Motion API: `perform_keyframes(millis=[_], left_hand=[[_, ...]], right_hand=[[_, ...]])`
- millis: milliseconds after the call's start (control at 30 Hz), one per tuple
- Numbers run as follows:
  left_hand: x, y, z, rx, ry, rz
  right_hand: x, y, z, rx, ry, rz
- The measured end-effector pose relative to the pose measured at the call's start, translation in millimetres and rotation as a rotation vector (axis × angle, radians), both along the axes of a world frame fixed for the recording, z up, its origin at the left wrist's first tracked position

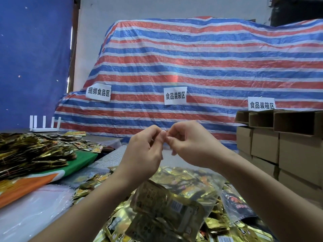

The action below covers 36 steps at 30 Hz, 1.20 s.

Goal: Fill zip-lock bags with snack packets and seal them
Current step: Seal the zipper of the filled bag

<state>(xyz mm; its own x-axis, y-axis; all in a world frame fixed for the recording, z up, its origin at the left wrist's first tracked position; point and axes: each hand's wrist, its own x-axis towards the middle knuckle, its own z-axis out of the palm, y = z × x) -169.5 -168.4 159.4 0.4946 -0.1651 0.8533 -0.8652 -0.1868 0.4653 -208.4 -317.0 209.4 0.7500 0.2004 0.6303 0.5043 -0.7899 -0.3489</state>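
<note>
Both my hands are raised in front of me, fingertips meeting. My left hand (145,151) and my right hand (188,144) pinch the top edge of a clear zip-lock bag (195,194) that hangs down between my forearms. Gold snack packets (157,203) sit inside the bag's lower part. Below it lies a heap of loose gold packets (218,229) on the table. The bag's strip at my fingertips is nearly invisible, so I cannot tell whether it is closed.
A pile of dark gold packets (29,152) lies at the left on a green and orange sheet (83,159). Empty clear bags (35,206) lie at the lower left. Cardboard boxes (288,145) stack at the right. A striped tarp (192,67) with paper labels stands behind.
</note>
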Motion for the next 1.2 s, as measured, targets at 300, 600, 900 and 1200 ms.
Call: perform_keyframes(millis=[300,600,900,1200], left_hand=[[7,2,8,-0.091,-0.097,0.148],[20,26,7,-0.125,-0.13,0.256],[27,38,11,-0.137,-0.133,0.294],[33,40,10,-0.148,-0.115,0.297]], right_hand=[[3,-2,0,0.003,0.0,-0.027],[4,-15,-18,-0.033,0.012,-0.065],[3,-29,-34,-0.074,-0.02,-0.049],[3,-37,-41,-0.121,-0.129,0.053]])
